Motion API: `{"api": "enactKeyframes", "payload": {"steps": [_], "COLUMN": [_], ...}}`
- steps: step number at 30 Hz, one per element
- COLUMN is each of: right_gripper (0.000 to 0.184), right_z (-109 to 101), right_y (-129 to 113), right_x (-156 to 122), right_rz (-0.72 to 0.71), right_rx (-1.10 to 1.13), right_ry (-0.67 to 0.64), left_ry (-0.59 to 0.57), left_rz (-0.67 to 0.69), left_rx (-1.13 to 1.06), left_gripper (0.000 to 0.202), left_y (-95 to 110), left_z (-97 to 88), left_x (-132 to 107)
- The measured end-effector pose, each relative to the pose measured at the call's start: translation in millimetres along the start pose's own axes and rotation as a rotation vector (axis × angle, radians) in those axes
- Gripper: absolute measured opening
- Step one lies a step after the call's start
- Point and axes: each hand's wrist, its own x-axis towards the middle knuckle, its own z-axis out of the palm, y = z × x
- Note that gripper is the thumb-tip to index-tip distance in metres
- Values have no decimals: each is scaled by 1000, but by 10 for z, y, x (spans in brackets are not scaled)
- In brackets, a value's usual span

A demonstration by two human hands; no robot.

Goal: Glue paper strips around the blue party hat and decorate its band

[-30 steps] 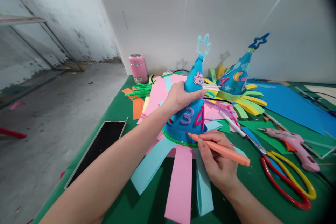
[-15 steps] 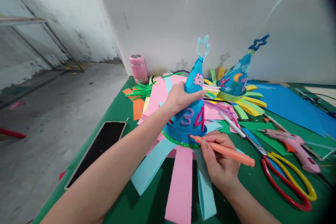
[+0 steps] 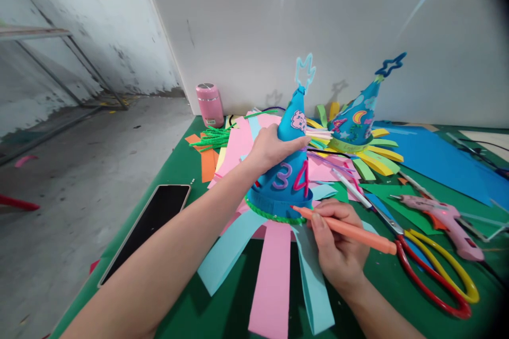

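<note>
A blue paper cone hat (image 3: 290, 180) with the numbers 3 and 4, a green braided rim and a light blue crown shape on top stands on the green table (image 3: 178, 164). My left hand (image 3: 272, 147) grips the cone around its middle. My right hand (image 3: 338, 246) is closed around an orange pen (image 3: 350, 231); the pen's tip touches the hat's lower rim on its right side. Pink and light blue paper strips (image 3: 274, 270) fan out from under the hat toward me.
A second decorated blue cone hat (image 3: 360, 116) with yellow and green strips stands behind. Red and yellow scissors (image 3: 437, 270), a pink glue gun (image 3: 447, 220), a black phone (image 3: 149, 222), a pink bottle (image 3: 209, 104), green pipe cleaners (image 3: 214, 136) and loose coloured paper lie around.
My right hand and the pen have slid a little to the right along the hat's rim. The light blue strip on the right has swung outward. My left hand keeps its grip.
</note>
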Motion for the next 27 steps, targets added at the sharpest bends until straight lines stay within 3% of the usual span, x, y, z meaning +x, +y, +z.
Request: {"api": "enactKeyframes", "payload": {"steps": [27], "right_gripper": [8], "right_z": [12], "right_y": [6], "right_x": [-5], "right_rz": [48], "right_rx": [2], "right_ry": [60], "left_ry": [-3], "left_rz": [-26], "left_rx": [-22], "left_gripper": [66], "left_y": [39], "left_z": [-21], "left_x": [-52]}}
